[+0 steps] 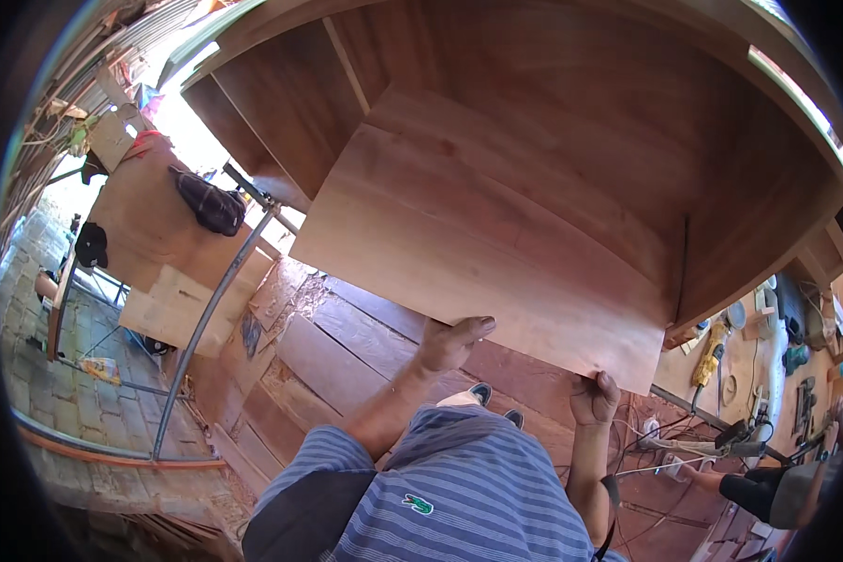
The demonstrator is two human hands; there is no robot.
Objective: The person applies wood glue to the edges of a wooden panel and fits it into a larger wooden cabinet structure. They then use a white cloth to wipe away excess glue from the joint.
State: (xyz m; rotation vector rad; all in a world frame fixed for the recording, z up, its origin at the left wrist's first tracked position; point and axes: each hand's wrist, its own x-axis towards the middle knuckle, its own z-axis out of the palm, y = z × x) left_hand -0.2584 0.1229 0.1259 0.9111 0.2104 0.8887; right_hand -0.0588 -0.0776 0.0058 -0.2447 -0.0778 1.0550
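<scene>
A wide, pale plywood panel (468, 253) lies partly inside a large open wooden cabinet (543, 66), its near edge sticking out toward me. My left hand (451, 347) grips that edge near its middle, thumb on top, other fingers mostly hidden below. Near the panel's right corner, my right hand (594, 399) pinches the same edge between thumb and curled fingers. The panel's far part meets the cabinet's inner walls, and its right side runs close to the cabinet's side board (759, 253).
To the left stand a bent metal pipe (206, 318) and a wooden table (159, 225) with a dark bag (208, 201) on it. At right, a bench holds a yellow power tool (710, 354). Another person (787, 492) is at lower right. Cables and boards lie on the floor.
</scene>
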